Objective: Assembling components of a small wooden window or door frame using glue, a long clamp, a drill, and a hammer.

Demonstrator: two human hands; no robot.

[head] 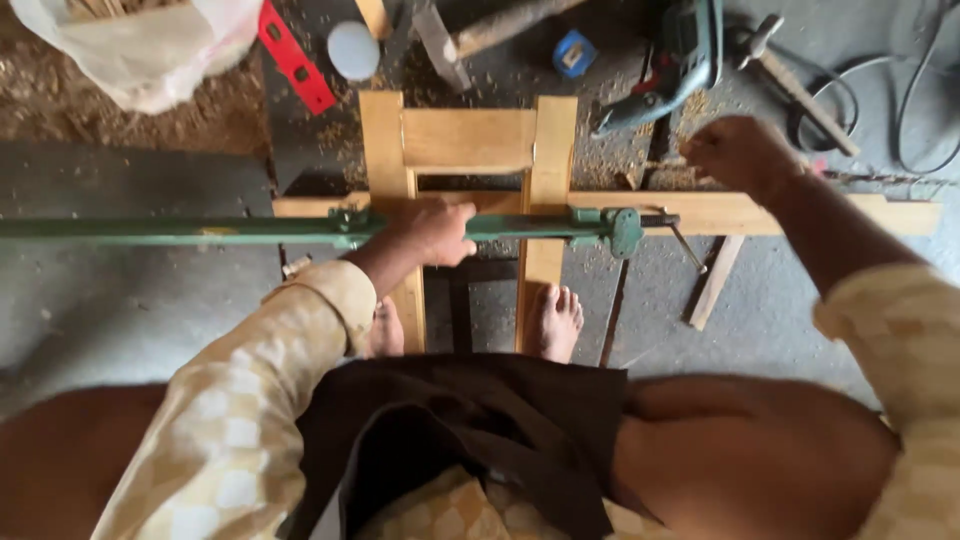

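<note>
A: Setting: grey workshop floor [120, 300], sawdust scattered toward the top. Person squatting, bare feet on the work.

B: Main item?

A: Wooden frame [468, 140], pale, lying flat on the floor: two uprights, a panel between them, a long cross rail [760, 212] running out to the right. One foot [556, 322] rests on the right upright.

B: Across it?

A: Green bar clamp [180, 229], long, laid left to right over both uprights, its screw head [625, 231] just right of the frame.

B: Hands?

A: Left hand [432, 232]: curled down over the clamp bar between the uprights, gripping it. Right hand [738, 150]: a closed fist above the cross rail; what it holds, cannot tell.

B: Surroundings?

A: Power drill [672, 62], teal, top centre-right; hammer [795, 85] beside it; black cables [915, 95] at the far right; red level [296, 62]; white plastic bag [150, 45] top left.
</note>
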